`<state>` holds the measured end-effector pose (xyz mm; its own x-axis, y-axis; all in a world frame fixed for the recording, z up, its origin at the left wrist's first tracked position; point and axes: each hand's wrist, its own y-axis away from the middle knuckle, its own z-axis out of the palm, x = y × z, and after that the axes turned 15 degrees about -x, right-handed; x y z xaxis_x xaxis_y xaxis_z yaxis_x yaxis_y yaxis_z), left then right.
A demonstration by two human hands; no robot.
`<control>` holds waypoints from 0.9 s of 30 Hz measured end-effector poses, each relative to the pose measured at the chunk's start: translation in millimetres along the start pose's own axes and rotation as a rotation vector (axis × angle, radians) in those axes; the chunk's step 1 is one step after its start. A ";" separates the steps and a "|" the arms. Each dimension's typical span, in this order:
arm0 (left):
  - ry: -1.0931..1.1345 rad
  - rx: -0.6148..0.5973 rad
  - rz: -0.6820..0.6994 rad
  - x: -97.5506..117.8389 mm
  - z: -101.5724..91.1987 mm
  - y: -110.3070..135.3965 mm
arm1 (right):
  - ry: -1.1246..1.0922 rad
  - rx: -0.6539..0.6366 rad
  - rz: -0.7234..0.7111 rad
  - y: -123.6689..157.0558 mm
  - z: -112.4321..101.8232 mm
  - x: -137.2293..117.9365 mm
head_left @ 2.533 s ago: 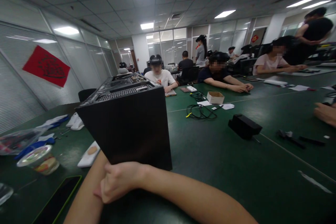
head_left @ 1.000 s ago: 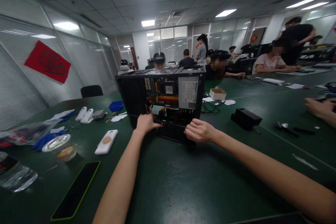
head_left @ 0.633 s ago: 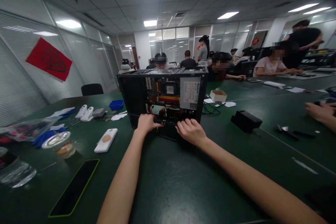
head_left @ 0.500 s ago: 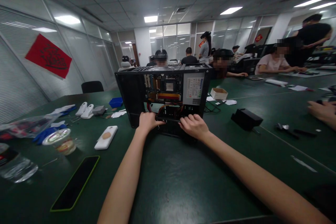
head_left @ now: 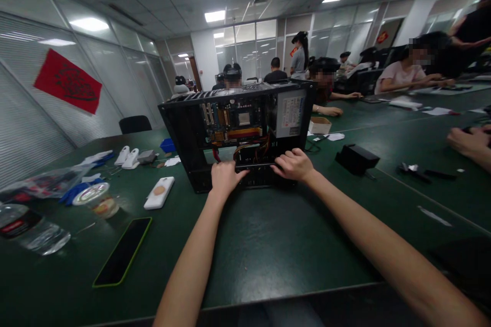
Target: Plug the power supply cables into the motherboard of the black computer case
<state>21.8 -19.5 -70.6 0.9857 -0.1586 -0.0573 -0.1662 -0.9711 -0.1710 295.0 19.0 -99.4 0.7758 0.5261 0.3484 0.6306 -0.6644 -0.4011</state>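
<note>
An open black computer case (head_left: 184, 133) stands on the green table (head_left: 268, 235), its open side facing me with the motherboard (head_left: 230, 122) and the power supply (head_left: 291, 112) showing. My left hand (head_left: 224, 178) is closed on the lower edge of the case opening, near the cables. My right hand (head_left: 293, 164) grips the same lower edge further right, fingers curled over it.
A phone with a green rim (head_left: 123, 251), a white phone case (head_left: 159, 192), a lidded cup (head_left: 95, 199) and a water bottle (head_left: 32, 230) lie at the left. A black box (head_left: 355, 158) sits right of the case. Another person's hand (head_left: 466, 142) rests at far right; several people sit behind.
The case was close up with its closed side toward me; it now stands farther off with its open side facing me. Both hands have come to grip its lower edge.
</note>
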 end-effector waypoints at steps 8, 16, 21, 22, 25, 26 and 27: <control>0.021 0.062 0.004 13.4 7.9 16.8 | -0.074 0.017 0.119 7.5 -5.8 -6.3; -0.018 0.132 0.012 15.5 7.5 23.0 | -0.033 -0.066 0.202 4.9 -24.0 -21.4; -0.030 0.157 0.009 16.2 11.0 26.5 | -0.139 -0.145 0.217 -24.9 -48.1 -46.2; -0.031 0.155 0.010 15.8 11.6 26.4 | -0.188 -0.132 0.159 -36.1 -52.1 -50.5; -0.027 0.144 0.020 14.6 12.5 26.1 | -0.392 -0.121 -0.055 -74.8 -55.7 -58.5; -0.026 0.141 0.024 14.2 12.5 26.2 | -0.449 -0.139 -0.103 -87.3 -53.6 -59.6; -0.027 0.138 0.026 14.0 12.5 26.4 | -0.495 -0.172 -0.128 -98.5 -50.0 -60.2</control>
<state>30.8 -45.2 -88.3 0.9802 -0.1768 -0.0897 -0.1960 -0.9327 -0.3029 185.2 26.3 -38.5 0.6362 0.7681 -0.0726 0.7403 -0.6342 -0.2230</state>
